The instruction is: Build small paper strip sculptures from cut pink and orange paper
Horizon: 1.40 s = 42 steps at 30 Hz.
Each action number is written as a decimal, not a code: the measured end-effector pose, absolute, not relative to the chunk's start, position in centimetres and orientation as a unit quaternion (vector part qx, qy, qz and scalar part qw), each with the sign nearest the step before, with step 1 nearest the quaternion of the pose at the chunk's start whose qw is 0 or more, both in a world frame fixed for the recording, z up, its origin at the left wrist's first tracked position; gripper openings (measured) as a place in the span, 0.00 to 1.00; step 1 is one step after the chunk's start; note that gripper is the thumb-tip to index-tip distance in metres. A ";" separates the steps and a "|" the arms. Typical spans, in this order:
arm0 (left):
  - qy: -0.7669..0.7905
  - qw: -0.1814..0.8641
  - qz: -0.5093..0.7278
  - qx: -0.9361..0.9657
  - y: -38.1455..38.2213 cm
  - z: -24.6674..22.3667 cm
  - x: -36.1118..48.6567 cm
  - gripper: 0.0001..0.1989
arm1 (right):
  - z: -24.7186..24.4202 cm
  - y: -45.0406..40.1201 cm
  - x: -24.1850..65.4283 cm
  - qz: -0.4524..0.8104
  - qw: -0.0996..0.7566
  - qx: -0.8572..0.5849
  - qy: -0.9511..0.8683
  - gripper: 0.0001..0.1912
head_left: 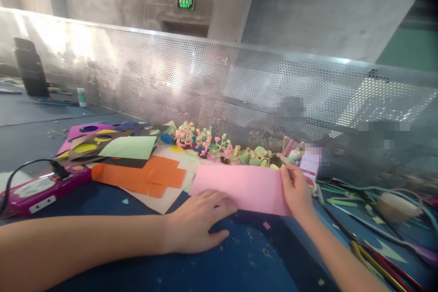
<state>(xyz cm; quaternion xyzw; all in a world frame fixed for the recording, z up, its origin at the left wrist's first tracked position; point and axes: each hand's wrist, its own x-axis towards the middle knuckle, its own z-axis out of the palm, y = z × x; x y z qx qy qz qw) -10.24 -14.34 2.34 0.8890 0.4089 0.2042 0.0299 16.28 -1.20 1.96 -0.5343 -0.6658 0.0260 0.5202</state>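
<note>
A pink sheet of paper [246, 185] lies in front of me on the blue table, its right end lifted slightly. My left hand [201, 221] rests flat with fingers stretched, its fingertips on the sheet's lower left edge. At the right end, my right hand [297, 189] pinches the sheet between thumb and fingers. Left of the pink sheet are orange paper pieces [147, 177] on a cream sheet [164, 203]. Behind it stand several small curled paper shapes [191, 137] in pink, yellow and green.
At left lie a purple power strip [48, 191] with a plug and a light green sheet [128, 147]. A black bottle [30, 68] and a glue stick [81, 97] stand farther back. Scissors [369, 255], paper strips and a tape roll [398, 205] lie right. A perforated metal screen [153, 73] borders the table.
</note>
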 end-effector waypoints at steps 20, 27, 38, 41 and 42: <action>0.434 0.084 0.214 0.871 -12.9 1.7 -10.9 0.14 | 1.3 -1.0 17.1 0.291 0.301 -0.474 -0.774 0.13; 0.448 0.054 0.248 0.857 -10.5 3.5 -11.8 0.15 | 1.6 -0.6 18.2 0.285 0.305 -0.508 -0.754 0.14; 0.580 0.093 -0.066 0.807 -2.9 9.1 -20.6 0.21 | 1.8 -0.7 16.8 0.263 0.431 -0.503 -0.702 0.15; 0.581 0.123 -0.086 0.800 -2.5 8.3 -21.1 0.23 | 1.7 -0.7 16.3 0.287 0.454 -0.497 -0.682 0.15; 0.582 0.133 -0.087 0.798 -2.4 8.1 -21.3 0.23 | 1.6 -0.7 16.2 0.299 0.460 -0.495 -0.674 0.15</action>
